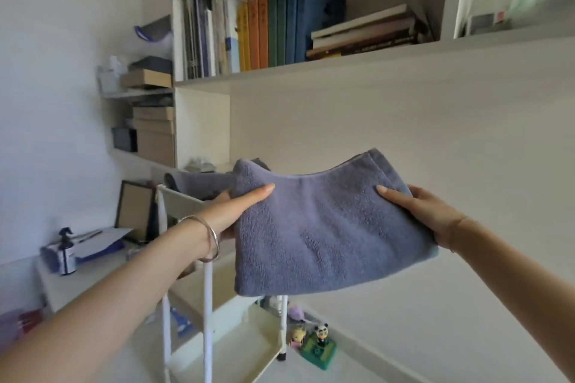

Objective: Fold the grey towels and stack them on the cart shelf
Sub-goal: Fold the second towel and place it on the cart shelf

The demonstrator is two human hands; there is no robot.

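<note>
Left forearm (109, 305) and right forearm (513, 283): bare along all that shows, down to the lower frame edge. Around the left wrist: thin metal bangle (216, 239), silver-coloured, smooth and plain, sitting loosely as a narrow loop; possibly a second fine band alongside, too thin to tell. Left hand (239, 211) and right hand (429, 211): bare, thumbnails short and plain. At the right wrist: faint thin line, too small to identify.
</note>
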